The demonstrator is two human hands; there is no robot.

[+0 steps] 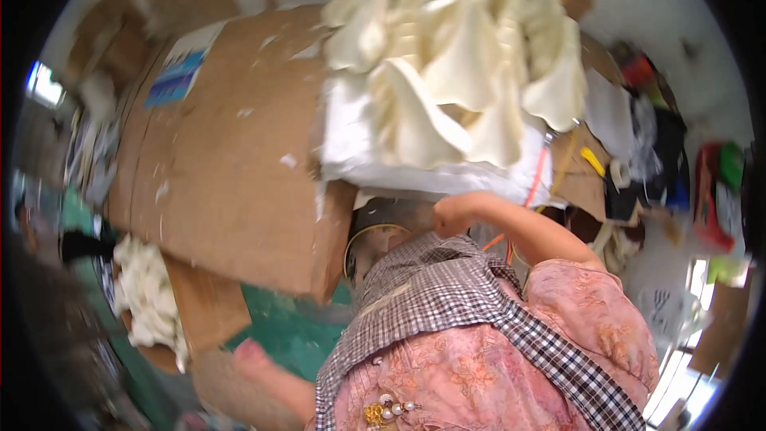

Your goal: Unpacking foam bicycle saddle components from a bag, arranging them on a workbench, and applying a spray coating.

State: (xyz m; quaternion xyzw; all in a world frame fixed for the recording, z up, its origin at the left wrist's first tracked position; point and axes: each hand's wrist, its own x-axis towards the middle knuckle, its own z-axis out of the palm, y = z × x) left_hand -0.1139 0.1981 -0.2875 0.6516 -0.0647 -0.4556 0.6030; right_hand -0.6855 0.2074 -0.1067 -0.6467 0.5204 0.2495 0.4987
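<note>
My right hand (pixel 452 216) is bent in front of my waist, at the edge of the checked apron (pixel 447 271). Its fingers look curled into a fist, and whatever they hold, if anything, is hidden. Low on the left, my left hand (pixel 252 357) hangs away from my body over the green floor (pixel 279 319); motion smears its fingers. Ahead of me, several cream-coloured, curved moulded pieces (pixel 459 64) lie in overlapping rows on a white padded covering (pixel 351 152). Neither hand touches them.
A large cardboard box (pixel 223 152) stands beside the cream pieces. More cream pieces (pixel 148 295) are heaped at the lower left. At right are a yellow-handled tool (pixel 592 161), a tape roll (pixel 619 173) and an orange cord (pixel 537 179). A person's dark sleeve (pixel 86 247) shows far left.
</note>
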